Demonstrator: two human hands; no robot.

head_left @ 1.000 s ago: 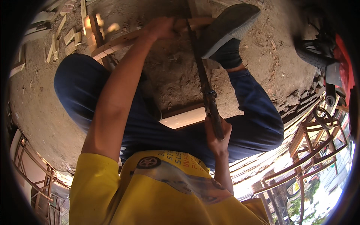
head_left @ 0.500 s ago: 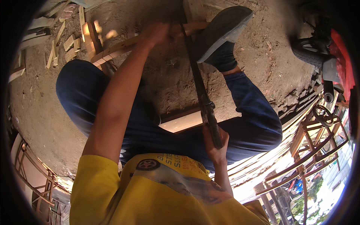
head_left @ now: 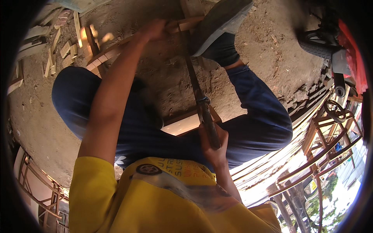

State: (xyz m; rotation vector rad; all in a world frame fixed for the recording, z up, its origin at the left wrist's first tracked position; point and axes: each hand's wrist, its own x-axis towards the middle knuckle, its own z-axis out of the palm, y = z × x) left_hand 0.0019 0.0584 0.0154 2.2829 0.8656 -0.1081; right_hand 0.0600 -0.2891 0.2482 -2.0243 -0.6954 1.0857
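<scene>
My right hand [head_left: 215,145] is wrapped round the near end of a long, dark, narrow tool [head_left: 196,87]. The tool slants away from my lap to a curved strip of wood [head_left: 105,55], and a small fitting or binding sits partway along it. Whether it is a saw I cannot tell, since it shows almost edge-on. At the far side my left hand [head_left: 154,30] is closed on the curved wood, its fingers blurred and partly hidden. My shod foot [head_left: 221,25] rests against the wood's right end, beside the tool's far end.
A pale board [head_left: 182,125] lies on the dirt ground just beyond my lap. Several wood offcuts [head_left: 66,50] are scattered at the far left. A wheeled vehicle [head_left: 316,44] with red parts stands at the far right, and wooden frames [head_left: 330,151] stand at the right.
The whole view has shifted slightly, so things appear further left and mostly higher. Both hands keep their holds, and the tool still meets the curved wood beside my foot.
</scene>
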